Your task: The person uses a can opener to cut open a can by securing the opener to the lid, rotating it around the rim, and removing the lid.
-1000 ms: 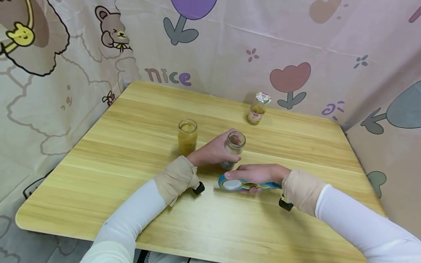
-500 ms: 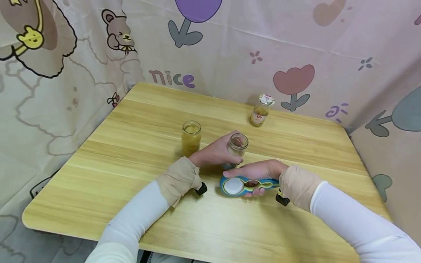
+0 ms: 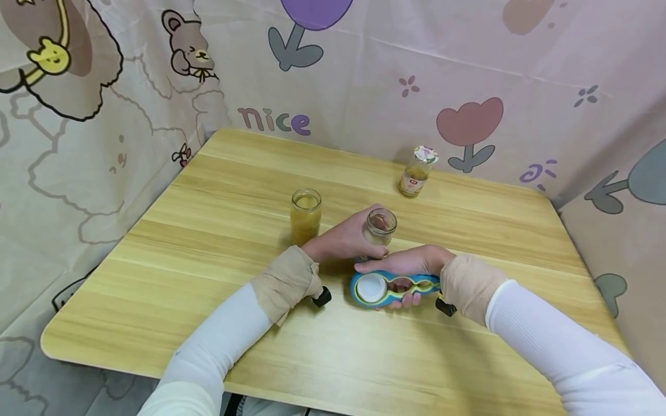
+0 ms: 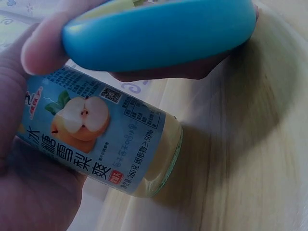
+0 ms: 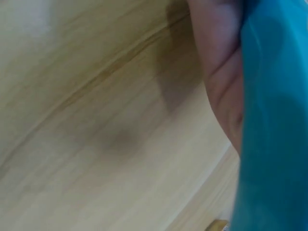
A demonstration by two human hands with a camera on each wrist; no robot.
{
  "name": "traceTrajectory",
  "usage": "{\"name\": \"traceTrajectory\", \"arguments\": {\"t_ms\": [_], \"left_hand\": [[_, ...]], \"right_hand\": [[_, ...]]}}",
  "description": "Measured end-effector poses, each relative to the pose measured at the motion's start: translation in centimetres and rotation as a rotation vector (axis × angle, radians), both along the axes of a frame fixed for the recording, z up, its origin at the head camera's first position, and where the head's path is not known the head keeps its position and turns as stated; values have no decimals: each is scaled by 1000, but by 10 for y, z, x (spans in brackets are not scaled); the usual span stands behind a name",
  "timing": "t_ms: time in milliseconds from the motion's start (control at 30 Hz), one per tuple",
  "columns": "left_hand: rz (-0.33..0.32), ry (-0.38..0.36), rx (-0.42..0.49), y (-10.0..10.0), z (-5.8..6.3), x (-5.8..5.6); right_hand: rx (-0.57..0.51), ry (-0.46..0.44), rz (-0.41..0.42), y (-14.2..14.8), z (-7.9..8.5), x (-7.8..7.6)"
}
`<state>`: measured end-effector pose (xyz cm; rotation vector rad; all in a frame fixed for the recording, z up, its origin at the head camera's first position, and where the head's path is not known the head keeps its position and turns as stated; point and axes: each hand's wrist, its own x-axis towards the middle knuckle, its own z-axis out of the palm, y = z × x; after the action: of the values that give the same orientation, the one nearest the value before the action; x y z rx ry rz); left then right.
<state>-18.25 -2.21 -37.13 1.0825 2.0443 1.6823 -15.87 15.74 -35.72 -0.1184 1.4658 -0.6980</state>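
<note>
My left hand grips an open-topped glass jar around its side. A blue label with a pear picture shows on it in the left wrist view. Close in front, my right hand holds a blue and yellow jar opener with several holes, thumb on top and fingertips below. A round white lid sits in the opener's largest hole. In the right wrist view the blue opener hides part of the hand.
A second lidless jar of yellowish contents stands left of my left hand. Farther back on the wooden table is a small jar with a floral lid. A printed cloth hangs behind the table.
My right hand has tilted the jar opener, so its holes and the white lid now face the head camera more. The left hand keeps its grip on the jar.
</note>
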Motion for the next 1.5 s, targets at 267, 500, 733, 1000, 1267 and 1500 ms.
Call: {"name": "traceTrajectory", "arguments": {"t_ms": [267, 500, 733, 1000, 1267, 1500], "left_hand": [[-8, 12, 15, 4, -9, -7], [-8, -9, 3, 4, -2, -4], [-6, 12, -1, 6, -7, -8], [-5, 23, 0, 5, -8, -9], [-14, -24, 17, 3, -7, -7], [-16, -32, 16, 1, -8, -7]], "right_hand": [[23, -7, 8, -3, 4, -2], [32, 24, 2, -5, 5, -1], [29, 68, 23, -8, 4, 2], [69, 101, 29, -11, 6, 4], [137, 121, 39, -14, 10, 5], [172, 146, 61, -17, 11, 5]]}}
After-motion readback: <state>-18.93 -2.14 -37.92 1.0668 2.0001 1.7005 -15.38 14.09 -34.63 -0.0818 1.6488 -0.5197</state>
